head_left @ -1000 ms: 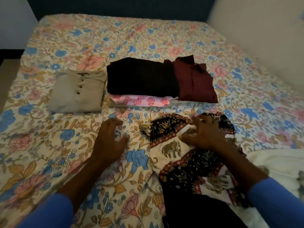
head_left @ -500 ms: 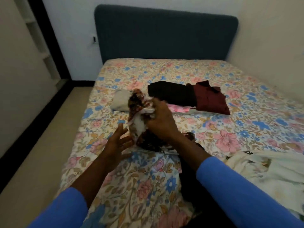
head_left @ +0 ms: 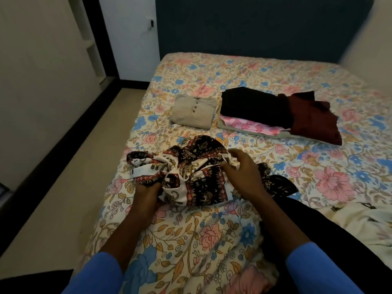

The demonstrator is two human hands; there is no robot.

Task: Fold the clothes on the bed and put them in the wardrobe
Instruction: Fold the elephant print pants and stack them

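A crumpled elephant-print garment (head_left: 197,172) in black, white and red lies bunched on the floral bedsheet (head_left: 212,240). My left hand (head_left: 146,194) grips its near left edge, fingers tucked into the cloth. My right hand (head_left: 244,172) pinches the fabric at its right side. Further back lie folded clothes: a beige buttoned shirt (head_left: 193,111), and a black piece (head_left: 254,107) and a maroon piece (head_left: 311,119) stacked over a pink patterned one (head_left: 250,126).
A white patterned cloth (head_left: 364,221) lies at the bed's right edge, with a dark garment (head_left: 297,225) under my right forearm. The dark headboard (head_left: 254,26) stands behind. Beige floor (head_left: 74,183) runs along the bed's left side, with a wall and shelving (head_left: 89,39) beyond.
The elephant-print garment, lifted in my right hand half a second ago, now lies on the bed. My left hand, open before, now grips it.
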